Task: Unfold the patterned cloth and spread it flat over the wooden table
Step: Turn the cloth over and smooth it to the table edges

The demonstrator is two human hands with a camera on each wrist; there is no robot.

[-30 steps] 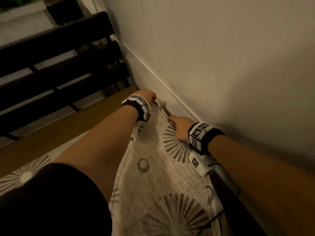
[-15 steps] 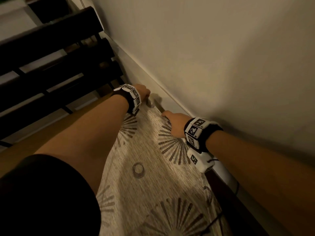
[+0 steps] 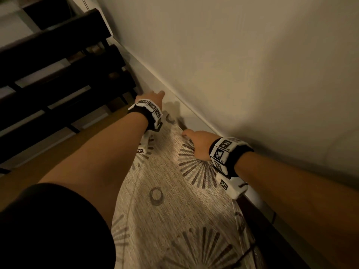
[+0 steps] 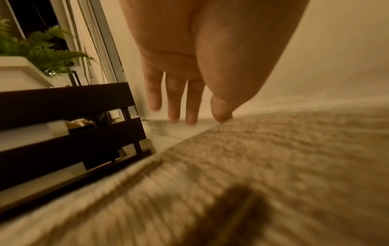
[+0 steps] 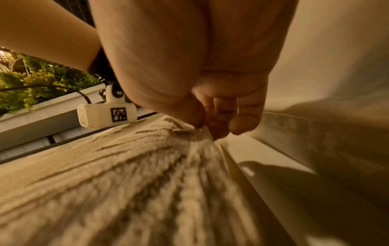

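Pinching the patterned cloth (image 5: 130, 174) at its far edge, my right hand (image 3: 200, 144) draws it toward the wall; my left hand (image 4: 181, 69), fingers straight, holds nothing above the half-covered desk (image 3: 58, 152).

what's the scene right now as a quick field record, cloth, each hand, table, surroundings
cloth: patterned cloth, sunburst and ring print, lying along the wall side of the table
left hand: left hand fingers straight, over the cloth's far edge, gripping nothing
right hand: right hand pinches the cloth's edge near the wall
table: wooden table bare on the left side
surroundings: plain wall on the right; dark slatted bench beyond the table
task state: cloth not yet covering the whole table
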